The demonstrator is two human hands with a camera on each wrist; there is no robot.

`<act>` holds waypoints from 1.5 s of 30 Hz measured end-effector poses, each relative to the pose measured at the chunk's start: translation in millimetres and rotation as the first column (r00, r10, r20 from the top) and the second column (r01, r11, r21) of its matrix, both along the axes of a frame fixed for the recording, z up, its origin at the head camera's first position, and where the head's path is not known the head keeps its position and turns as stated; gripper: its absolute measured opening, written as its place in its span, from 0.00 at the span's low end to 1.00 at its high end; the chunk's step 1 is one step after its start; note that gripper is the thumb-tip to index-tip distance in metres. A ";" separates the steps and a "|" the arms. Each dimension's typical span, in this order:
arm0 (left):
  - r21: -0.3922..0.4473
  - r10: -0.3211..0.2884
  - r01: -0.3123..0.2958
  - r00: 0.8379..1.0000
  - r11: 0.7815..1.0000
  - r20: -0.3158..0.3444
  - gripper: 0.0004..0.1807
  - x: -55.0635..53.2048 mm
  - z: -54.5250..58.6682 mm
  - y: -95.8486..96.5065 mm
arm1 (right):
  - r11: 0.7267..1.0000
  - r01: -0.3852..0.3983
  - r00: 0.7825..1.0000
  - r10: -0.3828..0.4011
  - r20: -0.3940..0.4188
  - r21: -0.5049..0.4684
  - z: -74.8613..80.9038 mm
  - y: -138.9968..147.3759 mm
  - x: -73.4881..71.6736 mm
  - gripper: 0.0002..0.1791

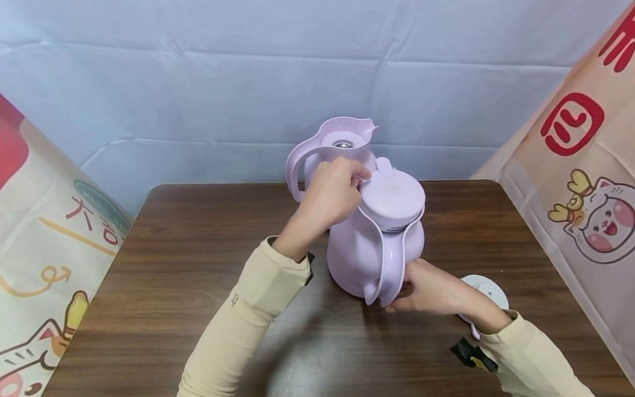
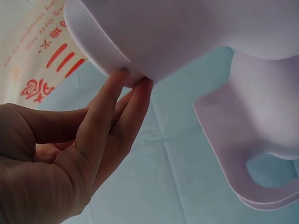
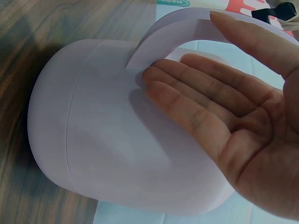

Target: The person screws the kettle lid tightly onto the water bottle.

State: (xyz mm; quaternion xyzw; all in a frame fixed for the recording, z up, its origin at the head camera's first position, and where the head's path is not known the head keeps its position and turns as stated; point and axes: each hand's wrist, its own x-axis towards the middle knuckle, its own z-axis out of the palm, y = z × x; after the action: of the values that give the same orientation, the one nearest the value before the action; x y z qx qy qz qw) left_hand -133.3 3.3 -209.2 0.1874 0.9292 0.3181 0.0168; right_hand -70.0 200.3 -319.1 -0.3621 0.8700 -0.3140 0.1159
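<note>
A lidded lilac jug (image 1: 354, 253) stands on the table, its handle (image 1: 393, 264) facing the person. My left hand (image 1: 329, 190) is at its upper left; in the left wrist view, extended fingertips (image 2: 142, 86) touch the edge of the jug's top. The round lid (image 1: 394, 196) sits in the mouth, its tab pointing away. Low beside the handle is my right hand (image 1: 431, 289); in the right wrist view its fingers (image 3: 196, 116) reach nearly straight toward the body below the handle, the thumb overlapping the handle. Behind stands a second lilac jug (image 1: 339, 127), lidless, showing a silvery mouth.
A white round piece (image 1: 488, 289) lies on the brown table (image 1: 208, 286), partly hidden behind the right forearm. A pale blue cloth (image 1: 198, 94) hangs along the back, with printed cloths (image 1: 585, 231) at both sides.
</note>
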 end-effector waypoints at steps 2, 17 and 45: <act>0.005 -0.003 0.003 1.000 1.000 -0.007 0.22 0.0 -0.9 0.6 | 1.000 0.002 1.000 -0.002 0.003 -0.001 0.0 0.0 0.1 0.09; 0.078 -0.017 0.016 1.000 0.997 0.011 0.19 -1.4 -4.3 0.2 | 1.000 -0.012 1.000 0.012 -0.009 -0.015 -1.7 1.1 0.3 0.08; 0.030 -0.071 0.071 0.997 0.997 -0.008 0.25 1.3 -6.9 2.0 | 1.000 -0.019 0.999 0.019 -0.036 0.004 -4.2 1.7 -0.4 0.08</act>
State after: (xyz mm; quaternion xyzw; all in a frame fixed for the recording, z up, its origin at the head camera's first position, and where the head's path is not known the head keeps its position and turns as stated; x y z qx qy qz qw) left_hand -131.9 5.2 -216.1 0.2216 0.9172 0.3305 0.0218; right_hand -70.3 202.0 -323.3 -0.3759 0.8690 -0.3047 0.1036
